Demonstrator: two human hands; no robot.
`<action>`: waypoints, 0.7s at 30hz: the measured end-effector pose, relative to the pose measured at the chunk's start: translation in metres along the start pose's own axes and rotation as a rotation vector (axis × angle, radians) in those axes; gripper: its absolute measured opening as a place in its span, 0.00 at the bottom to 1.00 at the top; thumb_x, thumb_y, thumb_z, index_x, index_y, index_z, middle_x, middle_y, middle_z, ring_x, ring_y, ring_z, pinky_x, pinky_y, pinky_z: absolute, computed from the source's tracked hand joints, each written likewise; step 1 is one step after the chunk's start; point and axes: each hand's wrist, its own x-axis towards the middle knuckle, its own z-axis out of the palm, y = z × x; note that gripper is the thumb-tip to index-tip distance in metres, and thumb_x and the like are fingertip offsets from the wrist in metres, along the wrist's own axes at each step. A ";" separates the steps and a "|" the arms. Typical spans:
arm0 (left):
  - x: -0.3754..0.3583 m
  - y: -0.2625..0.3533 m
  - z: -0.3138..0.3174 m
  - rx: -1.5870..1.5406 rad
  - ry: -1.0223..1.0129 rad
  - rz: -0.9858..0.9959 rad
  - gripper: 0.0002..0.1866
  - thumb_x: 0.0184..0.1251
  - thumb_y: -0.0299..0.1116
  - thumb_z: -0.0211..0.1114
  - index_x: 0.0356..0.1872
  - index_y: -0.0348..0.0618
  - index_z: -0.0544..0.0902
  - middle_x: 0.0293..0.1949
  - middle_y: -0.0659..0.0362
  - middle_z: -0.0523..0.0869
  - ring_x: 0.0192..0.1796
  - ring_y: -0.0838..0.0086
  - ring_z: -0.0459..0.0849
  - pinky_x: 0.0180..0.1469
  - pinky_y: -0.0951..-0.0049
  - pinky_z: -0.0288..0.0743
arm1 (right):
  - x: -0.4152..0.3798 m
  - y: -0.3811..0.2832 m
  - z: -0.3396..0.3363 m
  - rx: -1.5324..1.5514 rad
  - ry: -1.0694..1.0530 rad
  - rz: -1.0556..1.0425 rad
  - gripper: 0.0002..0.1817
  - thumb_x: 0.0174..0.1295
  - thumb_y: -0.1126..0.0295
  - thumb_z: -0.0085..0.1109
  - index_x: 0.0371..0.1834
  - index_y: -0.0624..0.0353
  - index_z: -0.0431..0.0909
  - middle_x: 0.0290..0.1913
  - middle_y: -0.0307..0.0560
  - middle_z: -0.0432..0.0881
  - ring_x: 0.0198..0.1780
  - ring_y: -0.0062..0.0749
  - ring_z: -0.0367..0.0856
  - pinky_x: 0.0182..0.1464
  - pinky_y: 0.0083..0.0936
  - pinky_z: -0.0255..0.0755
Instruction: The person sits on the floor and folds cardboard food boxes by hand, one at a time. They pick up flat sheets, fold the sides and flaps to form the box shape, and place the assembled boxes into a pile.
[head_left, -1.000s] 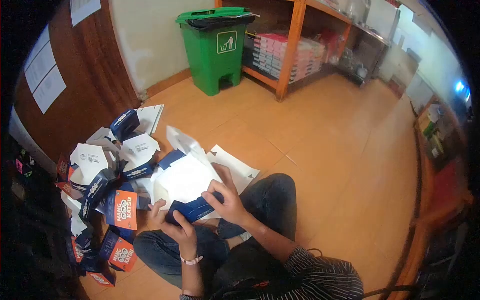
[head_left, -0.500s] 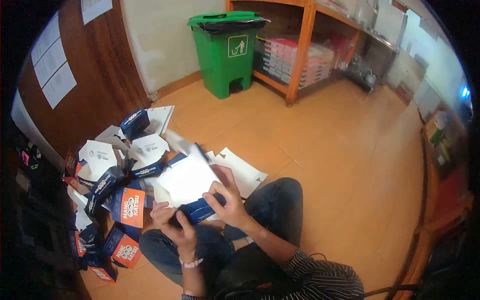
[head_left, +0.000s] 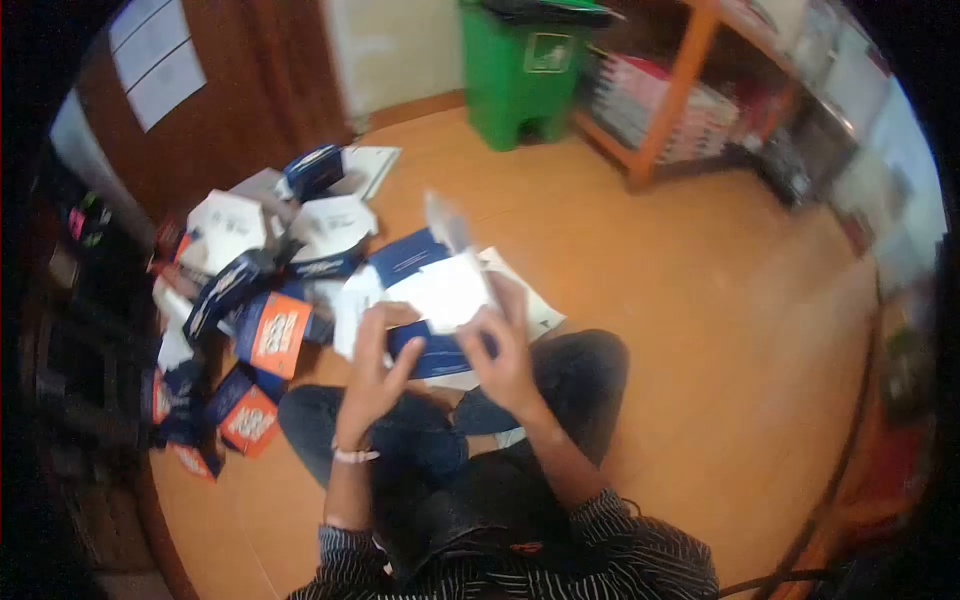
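A partly folded paper food box [head_left: 442,358], dark blue outside and white inside, is held up over my crossed legs. My left hand [head_left: 376,372] grips its left end, with thumb and fingers at the blue front panel. At the opposite end, my right hand [head_left: 502,350] has its fingers closed around the side. The flaps stand up and spread at the back, and the upper right flap is smeared by motion. Behind and partly beneath the box, flat white card blanks [head_left: 530,298] lie on the floor.
Folded boxes in blue, white and orange [head_left: 273,336] are heaped on the floor to my left, near a brown door [head_left: 270,70]. Ahead stand a green bin [head_left: 520,85] and an orange-framed shelf [head_left: 672,100] with stacked cartons. A dark cable [head_left: 855,420] runs along the right.
The view has shifted, so the room sits higher and farther right. The box has turned to lie more level, its blue panel facing me, and my left hand has taken a higher grip.
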 end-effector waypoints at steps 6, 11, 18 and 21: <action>0.011 0.001 0.002 0.202 -0.136 0.137 0.11 0.55 0.27 0.60 0.37 0.36 0.71 0.44 0.51 0.72 0.51 0.59 0.70 0.55 0.67 0.61 | 0.005 0.002 -0.001 0.048 -0.026 0.165 0.08 0.58 0.75 0.54 0.24 0.64 0.67 0.54 0.57 0.62 0.59 0.48 0.63 0.61 0.37 0.56; 0.011 -0.011 0.001 -0.068 -0.107 0.024 0.11 0.56 0.29 0.60 0.38 0.37 0.72 0.45 0.51 0.72 0.52 0.59 0.70 0.54 0.66 0.61 | 0.012 0.001 0.000 0.029 -0.056 0.126 0.09 0.59 0.74 0.53 0.24 0.65 0.67 0.54 0.57 0.62 0.60 0.47 0.62 0.62 0.37 0.55; 0.002 -0.007 0.002 0.318 -0.203 0.243 0.34 0.39 0.42 0.72 0.52 0.46 0.71 0.49 0.53 0.72 0.54 0.59 0.70 0.55 0.61 0.62 | 0.014 0.019 -0.003 0.019 -0.121 0.263 0.05 0.57 0.73 0.56 0.33 0.61 0.73 0.58 0.61 0.59 0.63 0.52 0.58 0.62 0.39 0.52; -0.004 -0.020 -0.008 0.489 -0.128 0.250 0.31 0.39 0.37 0.71 0.51 0.50 0.73 0.45 0.56 0.74 0.46 0.60 0.74 0.48 0.61 0.66 | 0.007 -0.002 0.004 -0.135 -0.176 0.014 0.12 0.53 0.72 0.60 0.42 0.55 0.77 0.65 0.62 0.51 0.68 0.54 0.49 0.66 0.41 0.48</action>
